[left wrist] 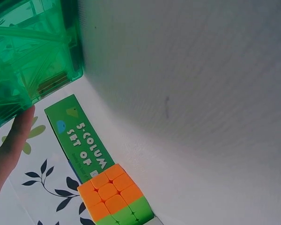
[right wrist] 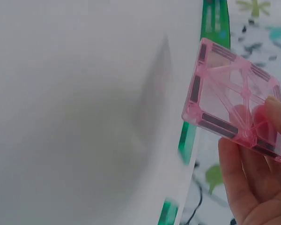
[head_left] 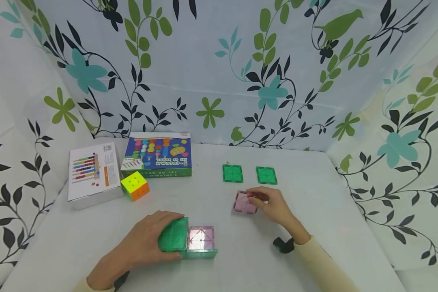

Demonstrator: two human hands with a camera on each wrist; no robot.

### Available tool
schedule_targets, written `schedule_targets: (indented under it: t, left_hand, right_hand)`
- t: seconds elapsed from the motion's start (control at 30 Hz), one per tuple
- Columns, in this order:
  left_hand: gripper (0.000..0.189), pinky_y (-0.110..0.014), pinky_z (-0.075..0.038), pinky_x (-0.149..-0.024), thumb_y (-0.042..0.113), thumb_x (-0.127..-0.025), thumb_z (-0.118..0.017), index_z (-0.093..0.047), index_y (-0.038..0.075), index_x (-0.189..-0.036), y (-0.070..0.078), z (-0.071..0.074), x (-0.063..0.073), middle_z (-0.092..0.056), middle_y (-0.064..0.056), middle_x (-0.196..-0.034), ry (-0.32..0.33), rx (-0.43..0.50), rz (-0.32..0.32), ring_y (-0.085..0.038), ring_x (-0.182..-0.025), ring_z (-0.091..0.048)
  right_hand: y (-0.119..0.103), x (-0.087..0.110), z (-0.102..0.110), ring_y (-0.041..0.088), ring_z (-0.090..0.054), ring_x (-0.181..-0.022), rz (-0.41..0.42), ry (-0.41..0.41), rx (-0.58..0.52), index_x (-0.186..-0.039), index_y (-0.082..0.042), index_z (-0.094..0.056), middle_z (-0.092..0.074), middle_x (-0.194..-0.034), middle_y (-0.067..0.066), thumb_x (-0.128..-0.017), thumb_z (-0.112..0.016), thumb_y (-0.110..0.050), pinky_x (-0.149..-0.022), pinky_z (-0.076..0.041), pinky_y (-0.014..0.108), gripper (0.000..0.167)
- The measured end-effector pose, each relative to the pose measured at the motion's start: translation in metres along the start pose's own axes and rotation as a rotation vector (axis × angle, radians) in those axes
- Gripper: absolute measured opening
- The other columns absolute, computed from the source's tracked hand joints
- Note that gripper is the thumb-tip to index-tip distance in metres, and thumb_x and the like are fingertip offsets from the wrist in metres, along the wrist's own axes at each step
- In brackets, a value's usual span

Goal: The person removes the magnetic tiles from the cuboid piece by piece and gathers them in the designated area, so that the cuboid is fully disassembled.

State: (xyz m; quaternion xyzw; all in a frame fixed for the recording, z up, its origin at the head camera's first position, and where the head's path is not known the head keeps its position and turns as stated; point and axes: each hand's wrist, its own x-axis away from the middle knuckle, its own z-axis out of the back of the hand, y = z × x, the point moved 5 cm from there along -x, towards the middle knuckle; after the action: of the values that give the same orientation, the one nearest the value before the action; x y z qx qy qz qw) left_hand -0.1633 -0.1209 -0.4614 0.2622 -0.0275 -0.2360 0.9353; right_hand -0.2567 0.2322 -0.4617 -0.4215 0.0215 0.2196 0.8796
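My left hand (head_left: 142,240) grips a see-through green magnetic-tile cube (head_left: 173,235), thumb along its near side and fingers over its far side. Against the cube's right side is a pink tile section (head_left: 201,237), with a green strip (head_left: 201,254) along its near edge. In the left wrist view, the cube's green wall (left wrist: 37,61) shows with a fingertip under its edge. Farther right, my right hand (head_left: 275,207) pinches a square pink magnetic tile (right wrist: 225,96) between thumb and fingers, tilted above the white table. Two green magnetic tiles (head_left: 232,173) (head_left: 266,175) lie flat beyond it.
At the back left stand a white box (head_left: 95,174) and a blue-green bead-set box (head_left: 157,156). A yellow and orange puzzle cube (head_left: 135,186) sits in front of them. Patterned cloth (head_left: 211,73) hangs behind the table. Black wrist straps show on both arms.
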Motion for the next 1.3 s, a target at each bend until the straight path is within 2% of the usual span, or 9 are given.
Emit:
schedule_targets:
  t: [0.17,0.4,0.67,0.8,1.07,1.17,1.3]
  left_hand:
    - [0.087,-0.04,-0.055,-0.091,0.077,-0.07,-0.077,-0.053,0.034,-0.143,-0.001,0.0,0.001,-0.06,0.015,-0.137,0.002,0.0,0.008,-0.007,-0.113,-0.054]
    - [0.085,-0.039,-0.054,-0.091,0.072,-0.07,-0.081,-0.053,0.036,-0.142,-0.001,0.002,0.001,-0.06,0.016,-0.136,0.007,0.001,0.013,-0.006,-0.112,-0.054]
    - [0.085,-0.038,-0.054,-0.09,0.071,-0.07,-0.081,-0.053,0.036,-0.142,-0.001,0.003,0.002,-0.06,0.016,-0.135,0.008,-0.001,0.018,-0.006,-0.111,-0.054]
    - [0.086,-0.037,-0.054,-0.089,0.072,-0.07,-0.081,-0.054,0.034,-0.142,-0.001,0.001,0.002,-0.06,0.017,-0.135,0.009,-0.001,0.018,-0.006,-0.111,-0.054]
    - [0.087,-0.037,-0.054,-0.089,0.075,-0.071,-0.078,-0.055,0.032,-0.143,-0.001,0.001,0.001,-0.06,0.016,-0.136,0.011,-0.011,-0.001,-0.006,-0.11,-0.053]
    - [0.086,-0.037,-0.054,-0.088,0.074,-0.071,-0.078,-0.054,0.033,-0.143,0.0,0.001,0.001,-0.059,0.016,-0.136,0.01,-0.016,-0.001,-0.006,-0.111,-0.054]
    - [0.085,-0.035,-0.053,-0.087,0.073,-0.071,-0.079,-0.053,0.036,-0.143,0.0,0.0,0.001,-0.059,0.017,-0.135,0.011,-0.012,-0.007,-0.005,-0.109,-0.053]
  right_hand:
    - [0.037,-0.001,0.038,0.024,-0.077,-0.092,-0.128,0.003,-0.007,-0.122,-0.003,-0.072,-0.077,-0.111,0.016,-0.095,-0.072,-0.01,-0.079,-0.058,0.017,0.028]
    - [0.08,0.0,0.079,0.026,-0.077,-0.091,-0.232,0.025,-0.006,-0.128,0.002,-0.067,-0.073,-0.114,0.024,-0.097,-0.069,-0.01,-0.078,-0.061,0.023,0.034]
    - [0.125,-0.011,0.11,0.007,-0.072,-0.094,-0.333,-0.058,-0.005,-0.134,0.002,-0.063,-0.067,-0.125,0.027,-0.101,-0.065,-0.014,-0.084,-0.06,0.023,0.038]
    - [0.145,-0.017,0.121,0.005,-0.068,-0.099,-0.409,-0.098,0.0,-0.137,0.001,-0.062,-0.064,-0.132,0.027,-0.102,-0.064,-0.019,-0.086,-0.059,0.021,0.04]
    - [0.165,-0.029,0.135,0.02,-0.056,-0.106,-0.53,-0.174,0.047,-0.142,0.0,-0.056,-0.058,-0.139,0.026,-0.105,-0.06,-0.026,-0.082,-0.052,0.021,0.046]
    - [0.167,-0.035,0.137,0.027,-0.053,-0.112,-0.539,-0.209,0.076,-0.143,0.001,-0.055,-0.055,-0.141,0.028,-0.105,-0.057,-0.024,-0.085,-0.05,0.026,0.046]
    - [0.172,-0.039,0.141,0.036,-0.051,-0.123,-0.578,-0.242,0.141,-0.145,0.0,-0.053,-0.049,-0.148,0.03,-0.106,-0.056,-0.024,-0.096,-0.049,0.035,0.046]
